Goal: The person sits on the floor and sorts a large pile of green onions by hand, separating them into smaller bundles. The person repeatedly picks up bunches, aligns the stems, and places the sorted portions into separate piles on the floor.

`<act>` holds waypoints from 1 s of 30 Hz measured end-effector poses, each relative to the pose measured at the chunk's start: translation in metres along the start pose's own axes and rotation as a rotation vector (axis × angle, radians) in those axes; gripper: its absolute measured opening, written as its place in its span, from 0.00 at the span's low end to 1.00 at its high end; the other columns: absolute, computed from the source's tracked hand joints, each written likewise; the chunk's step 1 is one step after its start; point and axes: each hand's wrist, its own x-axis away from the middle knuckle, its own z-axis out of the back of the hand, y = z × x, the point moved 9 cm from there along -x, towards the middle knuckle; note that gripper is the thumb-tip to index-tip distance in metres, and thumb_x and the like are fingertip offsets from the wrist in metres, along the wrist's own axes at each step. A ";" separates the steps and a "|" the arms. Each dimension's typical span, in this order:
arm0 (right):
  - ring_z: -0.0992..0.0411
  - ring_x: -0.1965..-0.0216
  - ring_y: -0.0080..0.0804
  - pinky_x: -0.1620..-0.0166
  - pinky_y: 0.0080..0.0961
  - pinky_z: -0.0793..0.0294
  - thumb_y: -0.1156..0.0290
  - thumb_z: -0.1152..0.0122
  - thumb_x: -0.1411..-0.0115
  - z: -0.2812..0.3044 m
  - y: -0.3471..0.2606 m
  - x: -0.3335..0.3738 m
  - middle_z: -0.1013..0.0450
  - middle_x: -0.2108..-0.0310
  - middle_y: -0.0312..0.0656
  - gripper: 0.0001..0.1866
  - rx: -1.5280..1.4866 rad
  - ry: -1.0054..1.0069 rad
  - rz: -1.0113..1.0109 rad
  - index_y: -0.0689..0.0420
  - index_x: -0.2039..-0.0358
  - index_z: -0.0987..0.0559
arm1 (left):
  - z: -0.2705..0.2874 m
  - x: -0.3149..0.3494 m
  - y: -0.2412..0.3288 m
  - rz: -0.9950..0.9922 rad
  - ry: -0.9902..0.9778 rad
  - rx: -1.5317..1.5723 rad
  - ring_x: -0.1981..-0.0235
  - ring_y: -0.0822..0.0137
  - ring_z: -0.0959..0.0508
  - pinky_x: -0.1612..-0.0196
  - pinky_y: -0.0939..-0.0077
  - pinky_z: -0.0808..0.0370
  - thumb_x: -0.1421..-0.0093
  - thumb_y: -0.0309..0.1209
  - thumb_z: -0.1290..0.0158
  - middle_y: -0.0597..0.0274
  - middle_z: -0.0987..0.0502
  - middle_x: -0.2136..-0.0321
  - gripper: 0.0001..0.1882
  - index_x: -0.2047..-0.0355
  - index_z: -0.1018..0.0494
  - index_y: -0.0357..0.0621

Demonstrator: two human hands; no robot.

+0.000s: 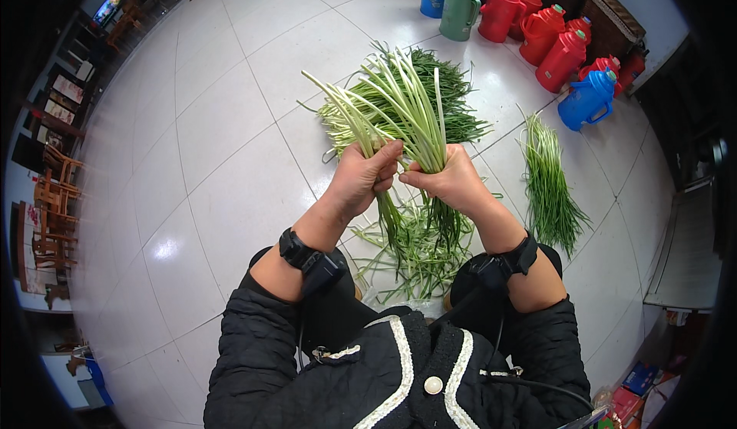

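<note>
My left hand (364,172) is closed around a small bunch of garlic chives (347,108), pale stems up and green leaves hanging down. A thicker bunch of garlic chives (414,114) is gripped by my right hand (453,177), its white stalks fanned upward. The two hands almost touch at the fingertips. Just beyond them a large heap of garlic chives (449,95) lies on the floor. Below, between my knees, loose trimmed leaves and stalks (414,256) are scattered. Off to the right rests a neat bundle of garlic chives (550,187).
Red thermos flasks (564,62) stand along the far right with a green thermos flask (461,6) and a blue thermos flask (589,100). Pale floor tiles (223,122) spread to the left. Wooden chairs (54,198) line the left edge. Coloured packages (641,379) lie at lower right.
</note>
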 end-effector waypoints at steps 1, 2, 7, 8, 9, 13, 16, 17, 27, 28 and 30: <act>0.37 0.83 0.13 0.80 0.15 0.38 0.74 0.33 0.55 0.000 -0.001 0.000 0.31 0.84 0.30 0.08 -0.004 0.002 0.004 0.61 0.78 0.25 | -0.002 0.001 0.000 0.010 -0.019 0.014 0.85 0.83 0.43 0.84 0.88 0.46 0.43 0.32 0.46 0.76 0.39 0.82 0.08 0.70 0.32 0.44; 0.36 0.82 0.13 0.80 0.15 0.38 0.74 0.33 0.55 0.001 0.000 0.001 0.31 0.83 0.30 0.08 -0.010 0.003 -0.005 0.61 0.78 0.25 | -0.003 0.002 0.003 0.003 -0.043 -0.049 0.85 0.83 0.43 0.85 0.88 0.46 0.44 0.32 0.45 0.76 0.38 0.82 0.08 0.70 0.32 0.44; 0.36 0.81 0.14 0.78 0.16 0.36 0.74 0.33 0.55 0.006 -0.004 0.002 0.30 0.83 0.30 0.07 0.049 0.023 0.038 0.61 0.78 0.24 | -0.008 0.004 0.011 -0.041 -0.129 -0.294 0.86 0.84 0.43 0.85 0.87 0.47 0.46 0.31 0.43 0.74 0.38 0.82 0.10 0.68 0.31 0.40; 0.36 0.81 0.14 0.77 0.17 0.36 0.74 0.33 0.55 0.007 0.000 0.002 0.30 0.83 0.30 0.07 0.081 0.030 -0.006 0.61 0.78 0.24 | -0.007 0.004 0.012 -0.050 -0.117 -0.288 0.87 0.84 0.43 0.86 0.87 0.47 0.46 0.31 0.44 0.75 0.38 0.83 0.10 0.68 0.31 0.40; 0.36 0.81 0.14 0.77 0.17 0.36 0.74 0.33 0.55 0.007 -0.003 0.003 0.30 0.83 0.31 0.07 0.086 0.028 0.033 0.61 0.79 0.24 | -0.006 0.004 0.013 -0.058 -0.105 -0.283 0.87 0.84 0.44 0.86 0.87 0.47 0.45 0.31 0.44 0.75 0.38 0.83 0.09 0.69 0.31 0.40; 0.36 0.81 0.14 0.78 0.17 0.35 0.74 0.33 0.56 0.010 -0.004 0.004 0.30 0.84 0.32 0.08 0.128 0.048 0.043 0.61 0.80 0.24 | 0.005 0.001 0.015 -0.062 -0.021 -0.142 0.88 0.84 0.44 0.86 0.88 0.49 0.45 0.31 0.44 0.76 0.39 0.84 0.08 0.70 0.30 0.40; 0.36 0.84 0.14 0.80 0.15 0.37 0.76 0.33 0.55 0.013 -0.005 0.005 0.31 0.85 0.31 0.08 0.141 0.053 0.056 0.61 0.81 0.25 | 0.023 -0.002 0.026 -0.108 0.045 -0.029 0.86 0.84 0.44 0.86 0.89 0.50 0.44 0.31 0.46 0.76 0.38 0.83 0.07 0.70 0.29 0.40; 0.36 0.85 0.14 0.82 0.14 0.37 0.77 0.33 0.55 0.014 -0.005 0.006 0.32 0.86 0.30 0.07 0.144 0.052 0.064 0.61 0.82 0.25 | 0.029 -0.004 0.032 -0.145 0.047 0.017 0.86 0.85 0.44 0.86 0.89 0.50 0.44 0.31 0.46 0.76 0.38 0.83 0.07 0.69 0.28 0.40; 0.36 0.84 0.15 0.80 0.17 0.37 0.75 0.33 0.56 0.051 0.025 0.011 0.31 0.85 0.31 0.08 0.160 0.067 -0.076 0.60 0.80 0.26 | 0.123 -0.006 0.094 -0.364 0.141 0.353 0.86 0.82 0.48 0.86 0.88 0.52 0.42 0.31 0.47 0.74 0.43 0.86 0.09 0.73 0.31 0.38; 0.36 0.85 0.16 0.81 0.16 0.37 0.75 0.33 0.56 0.057 0.026 0.011 0.32 0.86 0.31 0.08 0.161 0.078 -0.059 0.60 0.81 0.26 | 0.135 -0.004 0.099 -0.402 0.182 0.408 0.87 0.82 0.47 0.87 0.88 0.51 0.42 0.29 0.47 0.72 0.40 0.84 0.08 0.74 0.31 0.38; 0.36 0.85 0.15 0.81 0.16 0.37 0.75 0.33 0.56 0.071 0.031 0.012 0.32 0.86 0.32 0.08 0.164 0.115 -0.067 0.61 0.81 0.25 | 0.152 0.003 0.108 -0.448 0.223 0.473 0.86 0.83 0.45 0.87 0.90 0.50 0.41 0.27 0.49 0.67 0.34 0.79 0.06 0.71 0.33 0.39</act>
